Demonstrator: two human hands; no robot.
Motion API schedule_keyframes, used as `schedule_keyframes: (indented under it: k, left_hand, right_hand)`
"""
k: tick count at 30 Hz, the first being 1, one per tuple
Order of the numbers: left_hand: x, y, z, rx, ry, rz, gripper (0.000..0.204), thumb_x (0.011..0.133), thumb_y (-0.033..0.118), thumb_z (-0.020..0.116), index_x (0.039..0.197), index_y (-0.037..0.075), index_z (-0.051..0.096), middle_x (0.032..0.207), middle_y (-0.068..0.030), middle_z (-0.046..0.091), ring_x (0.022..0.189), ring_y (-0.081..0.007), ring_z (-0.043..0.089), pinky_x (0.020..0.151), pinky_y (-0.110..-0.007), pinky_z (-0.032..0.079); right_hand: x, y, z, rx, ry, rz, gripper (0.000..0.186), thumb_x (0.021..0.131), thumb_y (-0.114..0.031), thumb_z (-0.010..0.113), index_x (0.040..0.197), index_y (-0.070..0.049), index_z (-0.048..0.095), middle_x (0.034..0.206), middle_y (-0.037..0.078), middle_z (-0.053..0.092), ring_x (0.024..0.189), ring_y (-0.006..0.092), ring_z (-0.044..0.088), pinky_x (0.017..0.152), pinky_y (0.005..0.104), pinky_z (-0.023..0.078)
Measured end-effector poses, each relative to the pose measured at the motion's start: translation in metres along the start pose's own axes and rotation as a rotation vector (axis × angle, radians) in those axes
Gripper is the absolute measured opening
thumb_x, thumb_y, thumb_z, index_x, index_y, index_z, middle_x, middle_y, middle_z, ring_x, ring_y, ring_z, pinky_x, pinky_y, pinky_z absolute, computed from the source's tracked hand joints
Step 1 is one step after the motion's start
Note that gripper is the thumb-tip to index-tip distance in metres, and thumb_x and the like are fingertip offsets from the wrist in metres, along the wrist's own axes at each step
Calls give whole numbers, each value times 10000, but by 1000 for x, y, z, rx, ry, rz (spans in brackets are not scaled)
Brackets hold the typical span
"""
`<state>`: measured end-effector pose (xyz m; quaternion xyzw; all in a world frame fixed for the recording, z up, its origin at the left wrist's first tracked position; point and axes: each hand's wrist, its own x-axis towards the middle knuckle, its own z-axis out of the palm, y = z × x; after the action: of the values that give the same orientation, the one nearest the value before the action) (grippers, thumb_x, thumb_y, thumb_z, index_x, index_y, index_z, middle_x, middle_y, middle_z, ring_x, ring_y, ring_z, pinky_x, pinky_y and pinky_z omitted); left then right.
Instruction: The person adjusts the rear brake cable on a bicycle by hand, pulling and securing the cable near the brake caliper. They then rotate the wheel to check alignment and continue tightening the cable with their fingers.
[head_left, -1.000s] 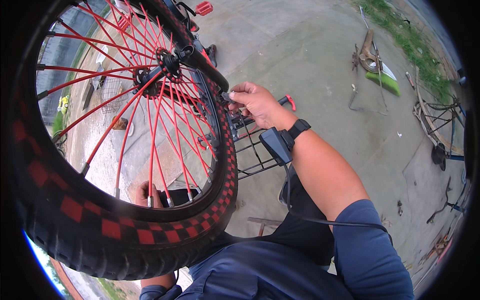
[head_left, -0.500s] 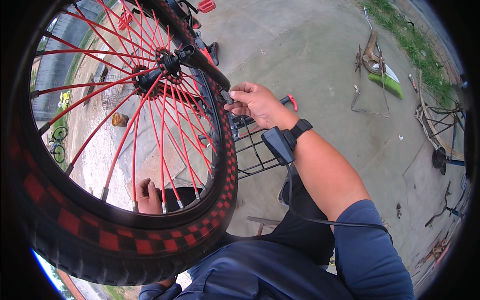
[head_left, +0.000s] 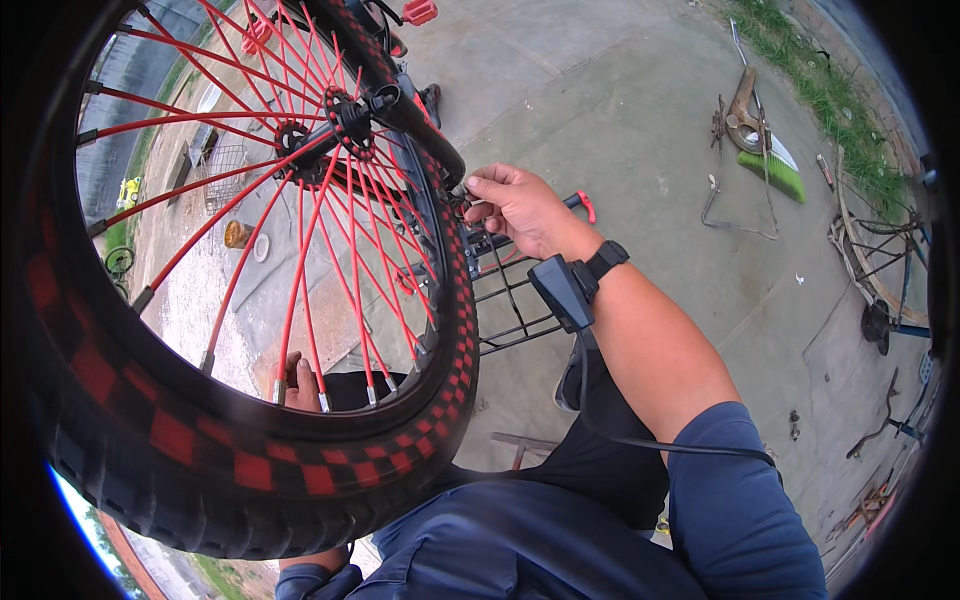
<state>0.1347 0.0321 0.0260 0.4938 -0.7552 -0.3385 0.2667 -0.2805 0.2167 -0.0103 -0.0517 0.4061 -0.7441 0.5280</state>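
A bicycle wheel with red spokes and a checkered black-and-red tyre (head_left: 180, 432) fills the left half, its hub (head_left: 350, 122) beside a black fork tube (head_left: 430, 140). My right hand (head_left: 515, 210), a black device strapped at its wrist, has thumb and fingers closed on a small grey part (head_left: 467, 192) at the fork's lower end, largely covered by the fingertips. My left hand (head_left: 300, 383) is behind the spokes at the wheel's near lower rim; only part of the thumb and fingers shows, and what they hold is hidden. Below the right hand is a black wire rack (head_left: 515, 314).
A green broom head (head_left: 772, 172) lies with metal parts at upper right. Bicycle parts (head_left: 890, 300) line the right edge; grass (head_left: 830, 100) borders the concrete (head_left: 640, 130). A red pedal (head_left: 418, 12) is at top, a rusty can (head_left: 238, 234) beyond the spokes.
The wheel and its spokes have shifted slightly back and forth. My right hand has moved a little rightward with the fork, still pinching. My left hand has shifted slightly behind the spokes.
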Motion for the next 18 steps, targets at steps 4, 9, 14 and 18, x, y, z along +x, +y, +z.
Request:
schedule_keyframes:
  k: [4, 9, 14, 18]
  left_hand:
    - [14, -7, -4, 33, -60, 14, 239, 1020, 169, 641, 1199, 12, 615, 893, -35, 650, 750, -97, 594, 682, -243, 492]
    - [0, 5, 1, 193, 66, 138, 217, 995, 146, 651, 1150, -5, 660, 741, -28, 644, 649, -98, 594, 604, -245, 470]
    - [-16, 61, 14, 202, 82, -39, 198, 1004, 154, 639, 1136, 9, 662, 740, -23, 635, 643, -85, 582, 587, -244, 452]
    - [-10, 34, 17, 34, 142, -34, 184, 1013, 148, 629, 1141, 18, 651, 771, -15, 632, 658, -81, 578, 585, -239, 442]
  right_hand:
    - [1, -1, -2, -26, 15, -18, 139, 996, -205, 685, 1010, -76, 638, 887, 14, 664, 681, 105, 643, 550, 247, 469]
    - [3, 5, 4, -85, 12, -30, 159, 979, -228, 707, 982, -83, 643, 843, -3, 649, 640, 85, 620, 517, 234, 433]
    - [1, 5, 5, -122, 45, -18, 164, 977, -238, 707, 980, -81, 658, 836, -5, 656, 606, 70, 599, 496, 219, 399]
    - [0, 8, 9, -182, 55, -19, 183, 975, -262, 708, 937, -92, 653, 821, -6, 660, 579, 60, 586, 489, 214, 387]
